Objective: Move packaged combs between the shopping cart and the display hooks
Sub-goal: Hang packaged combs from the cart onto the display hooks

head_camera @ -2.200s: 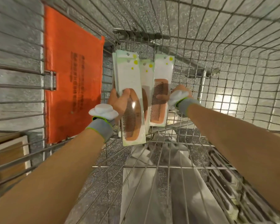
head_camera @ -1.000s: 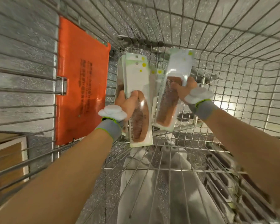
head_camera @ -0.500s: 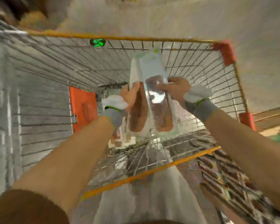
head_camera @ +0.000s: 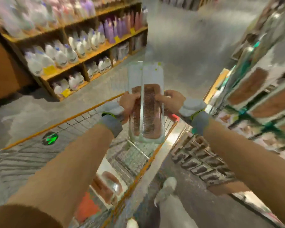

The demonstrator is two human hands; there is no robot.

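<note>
Upright brown packaged combs [head_camera: 146, 111] above the shopping cart [head_camera: 89, 111].

No text, brand or number can be read anywhere. The yellow price tags [head_camera: 48, 69] on the shelves [head_camera: 92, 54] at far left, the packaged combs [head_camera: 152, 102] held up in the middle, and the green round sticker [head_camera: 50, 138] on the near-left rim of the shopping cart [head_camera: 82, 112] are all too blurred to show any lettering.

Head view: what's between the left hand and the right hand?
The packaged combs, held upright; the left hand grips one edge, the right hand the other. The head view shows it.
</note>
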